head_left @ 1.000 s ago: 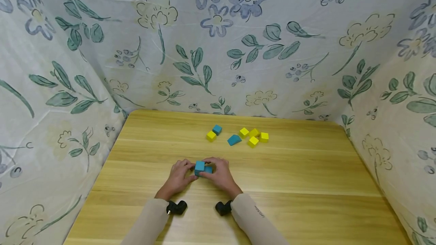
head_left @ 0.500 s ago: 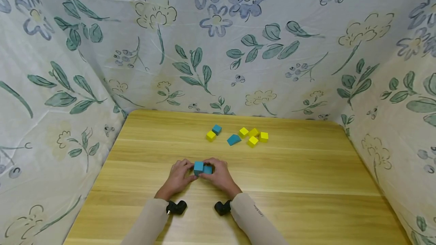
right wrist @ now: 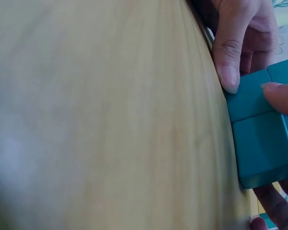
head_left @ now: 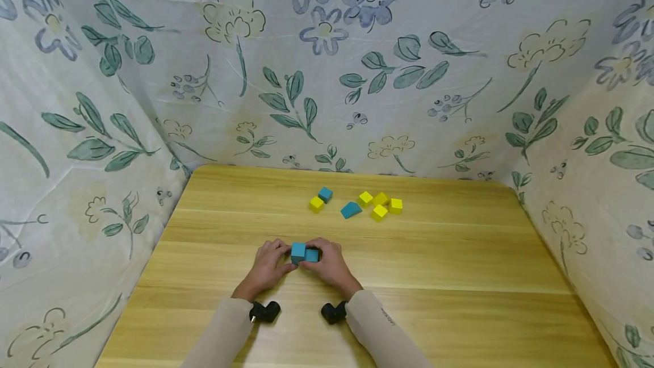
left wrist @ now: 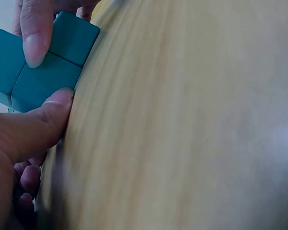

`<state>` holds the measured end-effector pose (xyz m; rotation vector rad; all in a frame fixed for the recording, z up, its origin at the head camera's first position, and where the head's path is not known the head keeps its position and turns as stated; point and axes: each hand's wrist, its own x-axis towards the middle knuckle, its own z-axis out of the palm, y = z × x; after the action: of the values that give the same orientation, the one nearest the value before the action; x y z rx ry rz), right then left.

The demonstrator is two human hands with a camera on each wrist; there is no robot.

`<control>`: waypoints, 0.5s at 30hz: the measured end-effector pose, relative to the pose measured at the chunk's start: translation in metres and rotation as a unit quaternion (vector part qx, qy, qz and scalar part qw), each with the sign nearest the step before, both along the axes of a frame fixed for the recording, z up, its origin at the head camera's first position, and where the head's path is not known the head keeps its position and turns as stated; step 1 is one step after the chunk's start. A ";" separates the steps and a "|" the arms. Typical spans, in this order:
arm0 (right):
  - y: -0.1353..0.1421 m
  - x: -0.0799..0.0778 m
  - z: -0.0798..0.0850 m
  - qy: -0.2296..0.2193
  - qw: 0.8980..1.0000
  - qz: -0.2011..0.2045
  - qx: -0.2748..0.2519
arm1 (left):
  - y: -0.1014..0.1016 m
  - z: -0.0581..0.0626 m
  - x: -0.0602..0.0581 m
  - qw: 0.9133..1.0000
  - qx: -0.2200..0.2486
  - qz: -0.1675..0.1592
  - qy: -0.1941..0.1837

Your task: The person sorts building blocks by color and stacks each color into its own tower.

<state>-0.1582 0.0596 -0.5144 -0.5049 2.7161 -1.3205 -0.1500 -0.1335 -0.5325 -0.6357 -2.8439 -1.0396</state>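
Three blue cubes stand together on the wooden table (head_left: pixel 439 266) between my hands. Two sit side by side: the lower left cube (left wrist: pixel 48 79) and the lower right cube (head_left: pixel 312 255). The top cube (head_left: pixel 298 250) rests on the left one. My left hand (head_left: pixel 268 263) holds the lower left cube, thumb on its front face and fingers toward the back, partly hidden. My right hand (head_left: pixel 329 266) reaches around the lower right cube, its thumb (right wrist: pixel 282 98) lying across the front where the top and lower left cubes meet. Its other fingers are behind the blocks.
Farther back, a yellow cube (head_left: pixel 317 204) touches a blue cube (head_left: pixel 325 195). To their right lie a blue wedge-like block (head_left: pixel 351 210) and several yellow blocks (head_left: pixel 380 212). Floral cloth (head_left: pixel 327 118) hangs behind the table and along both sides.
Very little differs. The top cube has shifted slightly left and straightened over the lower left cube; both hands stay around the blocks.
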 end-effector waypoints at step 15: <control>0.000 0.000 -0.006 -0.008 1.000 -0.009 -0.012 | 0.000 -0.003 0.000 1.000 0.006 0.001 0.011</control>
<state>-0.1581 0.0598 -0.5208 -0.4701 2.7024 -1.3566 -0.1499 -0.1339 -0.5352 -0.6402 -2.8174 -1.0407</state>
